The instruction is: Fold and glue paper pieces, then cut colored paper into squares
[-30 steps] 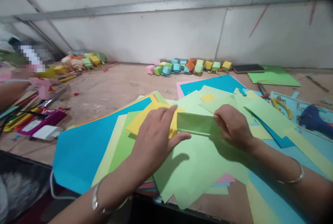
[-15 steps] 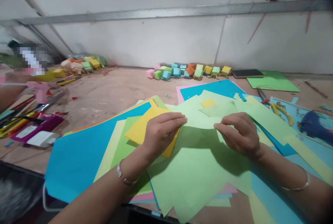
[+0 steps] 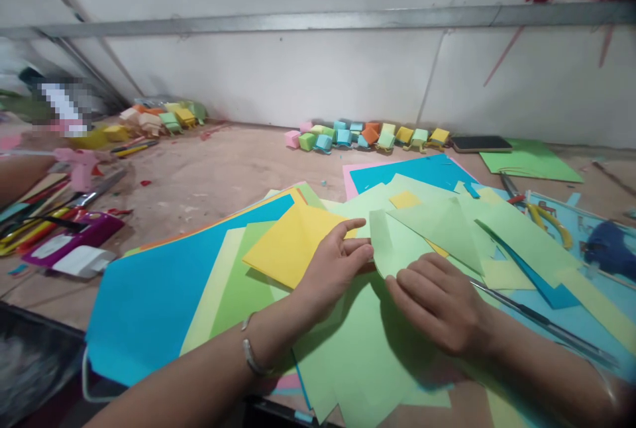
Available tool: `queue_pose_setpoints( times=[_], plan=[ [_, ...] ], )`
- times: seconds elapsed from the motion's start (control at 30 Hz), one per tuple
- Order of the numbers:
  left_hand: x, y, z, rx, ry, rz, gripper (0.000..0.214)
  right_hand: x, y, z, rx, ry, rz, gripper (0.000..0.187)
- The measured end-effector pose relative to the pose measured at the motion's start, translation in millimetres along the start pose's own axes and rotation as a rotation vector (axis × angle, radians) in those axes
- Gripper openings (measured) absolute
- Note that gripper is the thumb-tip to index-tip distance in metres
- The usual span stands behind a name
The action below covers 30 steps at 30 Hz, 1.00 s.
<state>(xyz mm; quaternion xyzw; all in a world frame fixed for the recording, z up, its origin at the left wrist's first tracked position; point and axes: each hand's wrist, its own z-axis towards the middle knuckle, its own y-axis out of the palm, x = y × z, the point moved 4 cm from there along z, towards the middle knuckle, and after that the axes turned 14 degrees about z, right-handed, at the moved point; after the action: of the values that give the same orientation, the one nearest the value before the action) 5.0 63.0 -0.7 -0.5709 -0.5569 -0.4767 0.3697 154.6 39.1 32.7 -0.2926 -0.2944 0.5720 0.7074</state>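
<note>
A small light green paper piece [image 3: 397, 242] is raised and bent into a curve above the pile. My right hand [image 3: 437, 302] pinches its lower right edge, fingers curled. Against the paper's left edge is my left hand [image 3: 338, 262], its index finger stretched out and its thumb apart from it; the fingertips are at the edge, and whether they press it I cannot tell. Beneath both hands lie large light green sheets [image 3: 362, 362]. A yellow folded paper [image 3: 288, 242] is beside my left hand. A slim metal and black tool [image 3: 536, 315] lies by my right forearm.
Small coloured paper cubes [image 3: 342, 138] line the wall beside a phone [image 3: 481, 144]. Yellow-handled pliers [image 3: 546, 216] and a blue glue gun [image 3: 611, 249] are at right. At left are blue sheets [image 3: 144, 309], a white adapter [image 3: 83, 260] and another person's arm [image 3: 24, 176].
My right hand has come lower and nearer, tilting the light green piece more upright. My left hand's index finger has spread away from its thumb. The slim tool now shows, and the view has shifted slightly.
</note>
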Motion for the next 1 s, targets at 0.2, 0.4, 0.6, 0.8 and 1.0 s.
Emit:
queue_pose_setpoints(
  times=[0.2,0.4,0.6,0.8,1.0],
  plan=[
    [-4.4,-1.7,4.2,0.060,0.013,0.170,0.037,-12.1,4.9,2.4,-0.069,0.061,0.250,0.026],
    [-3.4,-8.7,4.4,0.087,0.056,0.390,0.041,22.7,-13.2,-12.0,0.281,0.613,0.264,0.028],
    [0.5,-5.7,3.9,0.013,0.109,0.551,0.035,54.2,4.6,-30.1,0.152,1.227,0.731,0.030],
    [4.7,-6.4,3.2,0.015,0.061,0.601,0.042,57.5,-0.7,-36.6,0.344,1.322,0.683,0.032],
    [20.5,-26.2,6.5,0.178,0.182,0.670,0.032,77.9,-26.7,-42.8,0.463,1.176,0.453,0.029]
  ],
)
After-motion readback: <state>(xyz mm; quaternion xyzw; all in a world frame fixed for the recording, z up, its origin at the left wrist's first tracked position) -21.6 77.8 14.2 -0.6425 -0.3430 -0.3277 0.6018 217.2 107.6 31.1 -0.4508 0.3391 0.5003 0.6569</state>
